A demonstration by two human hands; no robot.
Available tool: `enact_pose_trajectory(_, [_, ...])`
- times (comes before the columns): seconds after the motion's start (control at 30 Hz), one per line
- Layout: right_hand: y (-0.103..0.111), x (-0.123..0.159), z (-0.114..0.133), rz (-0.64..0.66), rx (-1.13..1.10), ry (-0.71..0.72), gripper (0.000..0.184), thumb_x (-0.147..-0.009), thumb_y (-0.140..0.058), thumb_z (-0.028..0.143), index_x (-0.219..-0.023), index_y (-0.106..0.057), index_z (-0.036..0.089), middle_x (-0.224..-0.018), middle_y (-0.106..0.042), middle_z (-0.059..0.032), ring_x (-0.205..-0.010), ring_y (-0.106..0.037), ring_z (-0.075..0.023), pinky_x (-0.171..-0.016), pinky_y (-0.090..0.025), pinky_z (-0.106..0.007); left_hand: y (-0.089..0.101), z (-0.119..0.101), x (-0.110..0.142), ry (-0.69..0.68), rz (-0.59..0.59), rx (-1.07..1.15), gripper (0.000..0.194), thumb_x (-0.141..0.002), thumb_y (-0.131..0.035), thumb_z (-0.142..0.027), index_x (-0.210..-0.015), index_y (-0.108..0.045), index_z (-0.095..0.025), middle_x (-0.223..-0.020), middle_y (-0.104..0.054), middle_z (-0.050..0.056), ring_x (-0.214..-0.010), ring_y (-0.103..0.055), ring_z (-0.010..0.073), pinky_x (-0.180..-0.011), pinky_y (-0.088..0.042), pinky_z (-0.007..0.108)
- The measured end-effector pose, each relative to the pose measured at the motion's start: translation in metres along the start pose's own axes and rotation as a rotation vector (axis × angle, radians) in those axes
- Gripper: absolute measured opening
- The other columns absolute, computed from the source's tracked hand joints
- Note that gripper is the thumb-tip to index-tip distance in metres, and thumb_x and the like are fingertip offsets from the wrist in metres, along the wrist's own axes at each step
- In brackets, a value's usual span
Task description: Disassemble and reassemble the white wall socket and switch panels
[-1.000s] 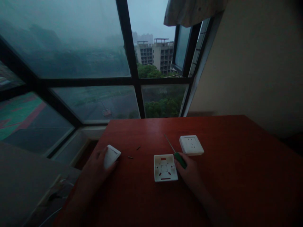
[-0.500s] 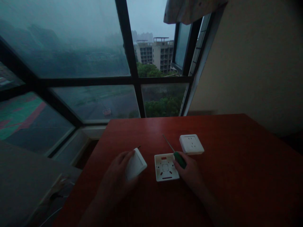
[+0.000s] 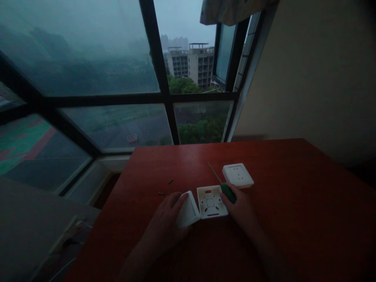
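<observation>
My left hand (image 3: 169,217) is closed around a white socket panel (image 3: 188,210), tilted, its right edge close to the left side of a white mounting box (image 3: 212,214). Whether panel and box touch I cannot tell. The box lies on the table with its hollow inside facing up. In my right hand (image 3: 242,207) is a screwdriver with a green handle (image 3: 228,193), its thin shaft pointing up and away to the left. The fingers of that hand are at the box's right edge. Another white wall socket (image 3: 237,174) lies face up beyond my right hand.
Two small screws (image 3: 170,181) lie on the reddish-brown table (image 3: 293,188) left of the box. Dark-framed windows (image 3: 111,101) stand beyond the table's far and left edges. A pale wall (image 3: 317,78) is on the right.
My left hand has brought the socket panel rightward and down to the mounting box. The box and my right hand with the screwdriver have shifted slightly right. Both screws now show more fully.
</observation>
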State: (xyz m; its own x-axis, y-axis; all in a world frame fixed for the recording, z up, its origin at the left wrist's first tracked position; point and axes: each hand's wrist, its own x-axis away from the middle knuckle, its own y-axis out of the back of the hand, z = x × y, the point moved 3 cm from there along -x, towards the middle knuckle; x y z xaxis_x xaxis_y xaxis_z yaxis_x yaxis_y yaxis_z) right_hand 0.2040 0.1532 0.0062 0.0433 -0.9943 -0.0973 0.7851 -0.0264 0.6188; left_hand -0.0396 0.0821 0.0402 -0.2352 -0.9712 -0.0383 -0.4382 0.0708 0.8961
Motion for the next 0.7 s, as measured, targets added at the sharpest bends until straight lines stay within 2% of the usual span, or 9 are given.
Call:
enact_pose_trajectory(0.37, [0.0, 0.001, -0.001, -0.005, 0.019, 0.017, 0.04, -0.082, -0.052, 0.037, -0.112, -0.065, 0.015, -0.106, -0.072, -0.0138, -0.096, -0.068, -0.0277, -0.086, -0.051, -0.042, -0.002, 0.011, 0.003, 0.021, 0.043, -0.053, 0.09, -0.063, -0.079, -0.032, -0.142, -0.034, -0.029, -0.142, -0.042, 0.012, -0.126, -0.044, 0.0347, -0.102, -0.041, 0.052])
enact_pose_trajectory(0.53, [0.008, 0.003, 0.009, -0.02, 0.03, 0.041, 0.041, -0.085, -0.048, 0.04, -0.113, -0.064, 0.015, -0.109, -0.071, -0.0139, -0.1, -0.066, -0.0277, -0.089, -0.05, -0.042, -0.003, 0.011, 0.004, 0.022, 0.035, -0.047, 0.09, -0.066, -0.079, -0.036, -0.142, -0.034, -0.028, -0.143, -0.042, 0.012, -0.126, -0.044, 0.0347, -0.103, -0.04, 0.052])
enact_pose_trajectory(0.6, [0.012, 0.013, 0.015, -0.024, 0.042, 0.067, 0.04, -0.086, -0.047, 0.04, -0.115, -0.063, 0.017, -0.111, -0.07, -0.013, -0.102, -0.066, -0.0275, -0.09, -0.05, -0.042, -0.002, 0.009, 0.004, 0.021, 0.034, -0.059, 0.087, -0.067, -0.078, -0.036, -0.142, -0.034, -0.027, -0.142, -0.043, 0.012, -0.126, -0.044, 0.0348, -0.104, -0.04, 0.052])
enact_pose_trajectory(0.7, [0.016, 0.043, 0.018, 0.012, 0.07, 0.106, 0.039, -0.087, -0.048, 0.038, -0.117, -0.063, 0.02, -0.116, -0.069, -0.011, -0.102, -0.066, -0.026, -0.089, -0.053, -0.039, -0.003, 0.007, 0.004, 0.01, 0.023, -0.079, 0.086, -0.067, -0.077, -0.036, -0.142, -0.035, -0.028, -0.142, -0.044, 0.012, -0.126, -0.044, 0.0351, -0.104, -0.038, 0.053])
